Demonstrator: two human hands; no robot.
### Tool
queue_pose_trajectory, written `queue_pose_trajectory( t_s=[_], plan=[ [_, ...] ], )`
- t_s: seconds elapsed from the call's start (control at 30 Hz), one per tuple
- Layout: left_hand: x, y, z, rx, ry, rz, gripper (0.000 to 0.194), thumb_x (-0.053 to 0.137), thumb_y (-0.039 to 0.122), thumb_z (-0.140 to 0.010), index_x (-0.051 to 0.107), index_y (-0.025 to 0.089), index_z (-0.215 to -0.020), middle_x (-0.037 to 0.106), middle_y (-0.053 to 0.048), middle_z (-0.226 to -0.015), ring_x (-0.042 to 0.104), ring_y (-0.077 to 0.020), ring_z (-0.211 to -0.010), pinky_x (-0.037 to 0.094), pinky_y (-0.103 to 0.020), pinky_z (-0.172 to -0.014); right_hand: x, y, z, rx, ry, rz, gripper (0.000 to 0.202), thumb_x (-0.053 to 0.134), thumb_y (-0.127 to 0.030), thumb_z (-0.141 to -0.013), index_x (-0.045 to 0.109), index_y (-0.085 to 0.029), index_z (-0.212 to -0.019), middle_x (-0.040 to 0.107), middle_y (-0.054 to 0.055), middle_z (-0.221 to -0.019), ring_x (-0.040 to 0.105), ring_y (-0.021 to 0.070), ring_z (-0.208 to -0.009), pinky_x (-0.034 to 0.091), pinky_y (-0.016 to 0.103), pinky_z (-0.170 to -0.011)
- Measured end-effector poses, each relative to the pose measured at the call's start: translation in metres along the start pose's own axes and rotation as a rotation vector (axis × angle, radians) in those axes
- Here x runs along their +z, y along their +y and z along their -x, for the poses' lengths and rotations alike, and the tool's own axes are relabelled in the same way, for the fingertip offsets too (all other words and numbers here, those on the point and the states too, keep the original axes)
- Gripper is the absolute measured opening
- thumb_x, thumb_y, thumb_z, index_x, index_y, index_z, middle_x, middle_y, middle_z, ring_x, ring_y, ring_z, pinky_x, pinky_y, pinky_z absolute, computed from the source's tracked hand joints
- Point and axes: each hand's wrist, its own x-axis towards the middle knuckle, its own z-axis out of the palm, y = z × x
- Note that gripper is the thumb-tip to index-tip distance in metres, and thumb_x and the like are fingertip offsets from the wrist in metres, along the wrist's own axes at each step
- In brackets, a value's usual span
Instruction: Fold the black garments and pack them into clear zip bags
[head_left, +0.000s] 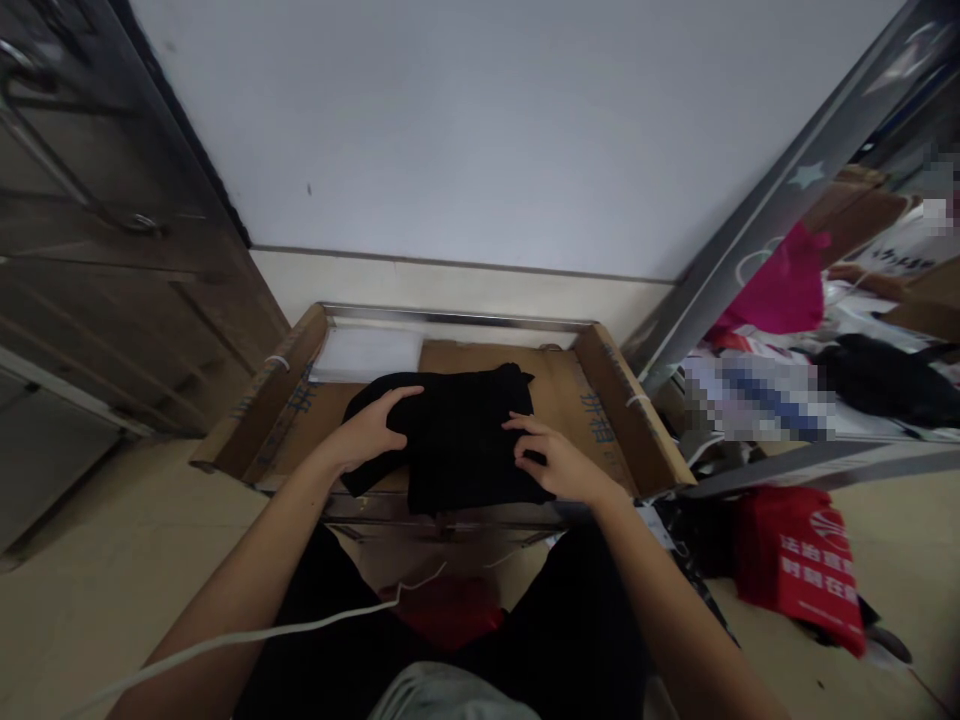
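A black cloth garment (465, 440) lies partly folded on the cardboard-lined stand (555, 375), with one long strip of it curving out on the left. My left hand (371, 432) rests on that left part, its thumb and fingers apart. On the right side of the cloth is my right hand (551, 458), fingers bent and spread, touching the fabric near its right edge. Neither hand visibly grips the cloth. The undersides of both hands are hidden.
Behind the cloth at the left lies a white sheet or packet (367, 352). Cardboard side walls (637, 420) rise at both ends. A white cord (300, 628) crosses my left forearm. A red bag (799, 570) lies on the floor at right, below a cluttered shelf.
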Motion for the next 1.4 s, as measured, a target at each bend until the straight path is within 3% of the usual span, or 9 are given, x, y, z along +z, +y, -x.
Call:
queue_pose_trajectory(
  t_s=[0.23,0.33,0.47,0.6,0.8,0.93,1.17,1.27,1.4],
  plan=[
    [-0.001,-0.006,0.001,-0.025,-0.019,0.006,0.089,0.058,0.011,-0.063,0.047,0.027,-0.149,0.068,-0.004,-0.117,0.064,-0.0187,-0.089,0.051,-0.028,-0.074,-0.002,0.004,-0.001,0.026,0.007,-0.059,0.015,0.063,-0.013,-0.085,0.068,-0.022,-0.074,0.062,0.008,-0.138,0.048,0.0303,-0.141,0.035,0.055,-0.118],
    [-0.001,-0.007,0.000,-0.023,-0.007,0.020,0.082,0.061,0.015,-0.066,0.051,0.028,-0.147,0.067,-0.004,-0.123,0.065,-0.0211,-0.100,0.052,-0.031,-0.084,-0.003,0.001,-0.002,0.010,0.057,-0.119,0.017,0.066,-0.018,-0.084,0.065,-0.022,-0.068,0.065,0.008,-0.133,0.052,0.0310,-0.137,0.039,0.053,-0.114],
    [0.001,-0.001,-0.002,-0.005,0.107,0.038,0.061,0.068,0.029,-0.074,0.063,0.024,-0.135,0.066,-0.006,-0.131,0.062,-0.0247,-0.116,0.048,-0.036,-0.100,-0.001,0.003,-0.002,0.013,0.330,-0.271,0.019,0.062,-0.025,-0.091,0.064,-0.023,-0.072,0.069,0.008,-0.117,0.061,0.0287,-0.123,0.045,0.048,-0.106],
    [-0.001,0.011,-0.013,-0.004,0.172,0.020,0.056,0.072,0.037,-0.075,0.068,0.022,-0.128,0.070,-0.007,-0.125,0.065,-0.0267,-0.115,0.047,-0.040,-0.103,0.007,0.016,-0.003,0.174,0.655,-0.400,0.017,0.062,-0.035,-0.092,0.068,-0.024,-0.079,0.072,0.006,-0.101,0.066,0.0254,-0.104,0.047,0.044,-0.100],
    [0.000,0.043,-0.041,0.112,0.220,-0.232,0.043,0.070,0.034,-0.076,0.074,0.019,-0.116,0.072,-0.010,-0.123,0.065,-0.0277,-0.116,0.045,-0.040,-0.107,0.015,0.036,-0.001,0.383,0.799,-0.884,0.015,0.073,-0.038,-0.081,0.070,-0.023,-0.082,0.073,0.004,-0.089,0.070,0.0208,-0.083,0.057,0.038,-0.081],
    [0.021,0.075,-0.053,0.198,0.204,-0.458,0.029,0.066,0.029,-0.077,0.078,0.020,-0.102,0.073,-0.010,-0.114,0.066,-0.0278,-0.110,0.049,-0.039,-0.101,0.014,0.039,-0.001,0.409,0.834,-0.993,0.015,0.076,-0.034,-0.075,0.069,-0.022,-0.079,0.072,0.003,-0.083,0.070,0.0172,-0.071,0.056,0.030,-0.067],
    [0.086,0.119,-0.061,0.190,0.036,-0.704,0.024,0.062,0.029,-0.079,0.078,0.014,-0.089,0.068,-0.018,-0.111,0.069,-0.0290,-0.092,0.053,-0.039,-0.084,0.013,0.037,0.001,0.406,0.835,-1.006,0.013,0.075,-0.032,-0.074,0.070,-0.021,-0.078,0.071,0.002,-0.078,0.068,0.0149,-0.068,0.053,0.026,-0.061],
    [0.108,0.118,-0.069,0.204,-0.082,-0.624,0.023,0.065,0.030,-0.078,0.078,0.015,-0.090,0.070,-0.016,-0.106,0.069,-0.0271,-0.093,0.052,-0.036,-0.085,0.012,0.036,0.001,0.416,0.838,-1.010,0.014,0.075,-0.032,-0.072,0.070,-0.021,-0.078,0.070,0.001,-0.075,0.068,0.0152,-0.066,0.052,0.026,-0.060],
    [0.119,0.104,-0.077,0.270,-0.251,-0.266,0.022,0.067,0.036,-0.080,0.077,0.019,-0.087,0.074,-0.008,-0.086,0.069,-0.0234,-0.082,0.052,-0.033,-0.081,0.011,0.036,0.002,0.437,0.831,-0.993,0.016,0.076,-0.034,-0.071,0.068,-0.021,-0.075,0.070,0.002,-0.073,0.066,0.0153,-0.064,0.052,0.027,-0.059]
  ],
)
